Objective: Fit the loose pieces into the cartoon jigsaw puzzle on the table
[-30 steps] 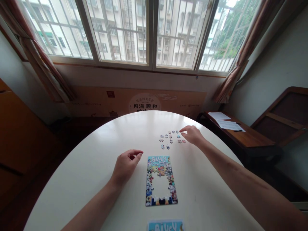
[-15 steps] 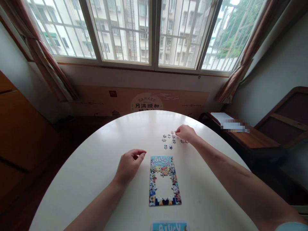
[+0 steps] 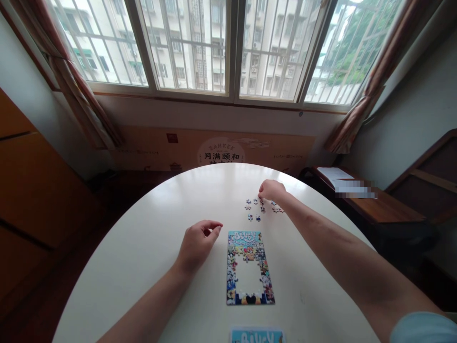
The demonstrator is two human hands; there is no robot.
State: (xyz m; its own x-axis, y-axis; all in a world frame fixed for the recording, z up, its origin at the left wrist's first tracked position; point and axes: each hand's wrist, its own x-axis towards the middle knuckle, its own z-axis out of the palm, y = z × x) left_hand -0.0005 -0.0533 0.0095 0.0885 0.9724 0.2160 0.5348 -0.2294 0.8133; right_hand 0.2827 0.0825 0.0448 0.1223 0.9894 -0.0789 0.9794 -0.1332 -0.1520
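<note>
A partly filled jigsaw puzzle (image 3: 268,269) lies flat on the white table, its middle a bare opening and its frame printed with cartoon figures. Left of its top edge, my left hand (image 3: 200,243) rests with thumb and forefinger brought together; whatever may be between the tips is too small to make out. Farther off, my right hand (image 3: 273,190) is over the loose puzzle pieces (image 3: 263,209), pinching at a piece among them. Its fingertips largely cover that piece. Several other pieces lie scattered around and partly behind this hand.
The round white table (image 3: 143,252) has its curved far edge just beyond the pieces. A second printed sheet or card (image 3: 257,335) is cut off at the bottom. To the right stands a wooden bench (image 3: 392,207) bearing papers (image 3: 335,174); a barred window is ahead.
My right hand has shifted slightly left over the pieces, its fingertips now covering the upper ones. The left hand keeps its pinch beside the puzzle. The whole view has turned slightly left.
</note>
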